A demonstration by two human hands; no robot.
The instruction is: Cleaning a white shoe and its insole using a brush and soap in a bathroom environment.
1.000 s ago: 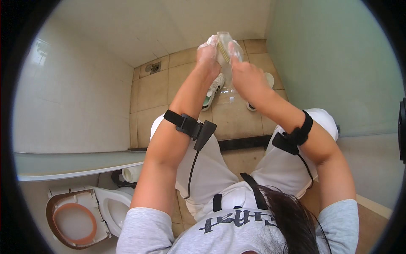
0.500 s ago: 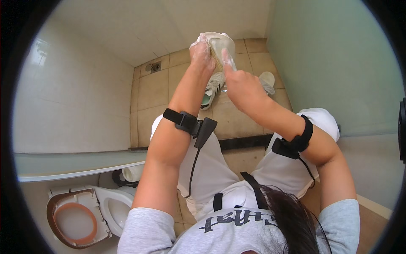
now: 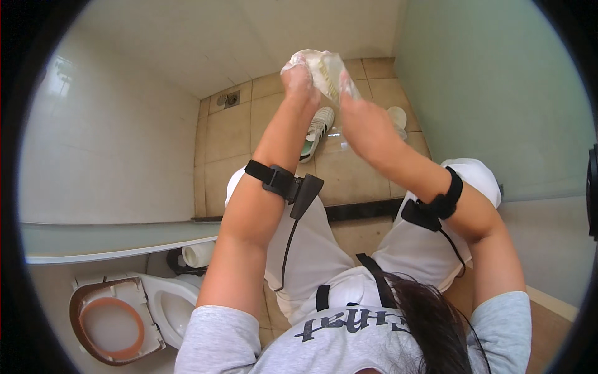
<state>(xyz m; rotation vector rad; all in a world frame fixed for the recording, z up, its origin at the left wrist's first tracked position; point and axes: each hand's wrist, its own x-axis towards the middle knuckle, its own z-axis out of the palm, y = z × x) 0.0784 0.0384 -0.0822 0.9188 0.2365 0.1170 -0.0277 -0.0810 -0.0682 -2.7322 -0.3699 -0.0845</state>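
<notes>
Head view: upper centre, my left hand (image 3: 298, 84) clasps one lathered white article (image 3: 313, 66), apparently a shoe; my right hand (image 3: 364, 118) grips one brush (image 3: 337, 70), now farther right than before. One striped shoe (image 3: 318, 132) lies below.

Paved in beige tiles across the floor (image 3: 349, 177), with thin dark joints and a bright glint (image 3: 335, 134) near the middle. Bears 1 white shoe (image 3: 319, 129) with black stripes and a green insole, sole down, pointed toward the far wall. To its right, bears 1 rounded white thing (image 3: 397, 116), partly hidden. Near the far left corner, fitted with 1 square drain (image 3: 232, 98). Crossed nearer by 1 dark strip (image 3: 364, 210).
</notes>
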